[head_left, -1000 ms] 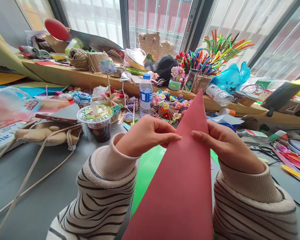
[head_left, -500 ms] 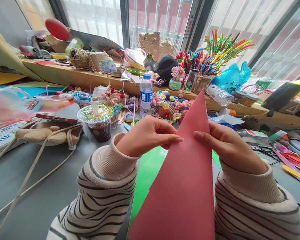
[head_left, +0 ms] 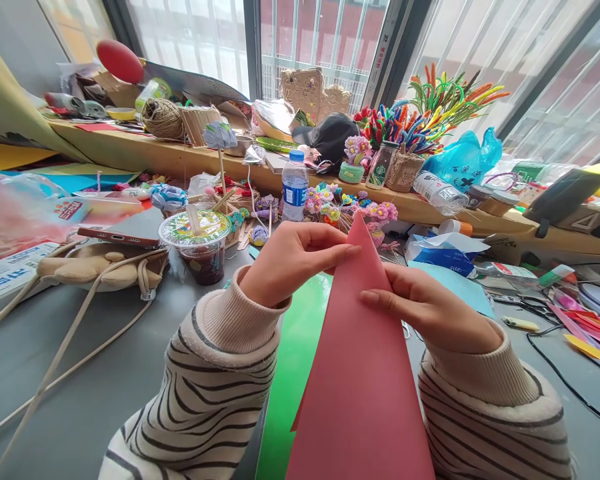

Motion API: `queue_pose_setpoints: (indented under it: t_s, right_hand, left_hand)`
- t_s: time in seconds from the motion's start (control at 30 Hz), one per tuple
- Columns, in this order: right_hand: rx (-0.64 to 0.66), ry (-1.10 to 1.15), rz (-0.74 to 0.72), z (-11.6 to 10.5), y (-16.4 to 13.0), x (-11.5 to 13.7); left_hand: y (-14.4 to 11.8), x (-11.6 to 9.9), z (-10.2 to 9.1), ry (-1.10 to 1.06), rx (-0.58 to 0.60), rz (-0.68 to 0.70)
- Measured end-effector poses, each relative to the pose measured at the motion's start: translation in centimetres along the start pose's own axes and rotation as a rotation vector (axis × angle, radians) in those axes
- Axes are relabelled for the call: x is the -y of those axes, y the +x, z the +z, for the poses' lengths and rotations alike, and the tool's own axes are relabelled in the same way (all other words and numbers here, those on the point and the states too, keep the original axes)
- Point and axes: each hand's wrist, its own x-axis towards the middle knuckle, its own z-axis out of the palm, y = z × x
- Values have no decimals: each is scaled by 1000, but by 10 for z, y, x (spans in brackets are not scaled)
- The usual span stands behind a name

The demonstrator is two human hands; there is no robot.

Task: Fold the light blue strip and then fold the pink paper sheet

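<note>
A folded sheet of pink paper [head_left: 355, 373] comes to a point at its top and runs down past the bottom of the view. My left hand [head_left: 300, 260] pinches its left edge just below the tip, thumb in front. On the right edge, a little lower, my right hand [head_left: 425, 303] grips the paper with the thumb flat on its face and the fingers behind. Under the paper lies a shiny green sheet [head_left: 300, 353] on the grey table [head_left: 220, 373]. A second pink edge shows at the lower left of the fold.
Left of my hands stands a lidded drink cup [head_left: 196, 243], beside a phone [head_left: 125, 237] on a beige bag [head_left: 85, 270]. Behind are a water bottle [head_left: 295, 190] and crocheted flowers [head_left: 330, 203]. Scissors [head_left: 525, 303] and paper strips [head_left: 593, 333] lie at right.
The pink paper's tip has swung left and down, and the sheet looks narrower. My right hand has moved left and lower with it; my left hand has shifted slightly. Both keep their grip.
</note>
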Motion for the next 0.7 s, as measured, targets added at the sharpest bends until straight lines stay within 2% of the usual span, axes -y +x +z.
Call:
queue_pose_setpoints:
  t_s: [0.37, 0.6, 0.7]
  right_hand:
    - [32, -10, 34, 0, 4, -3]
    - [83, -39, 38, -1, 5, -3]
    - [110, -36, 55, 0, 5, -3]
  left_hand:
    - [-2, 2, 3, 48, -95, 82]
    - [-1, 1, 5, -32, -210, 172]
    - [-1, 1, 4, -57, -223, 190]
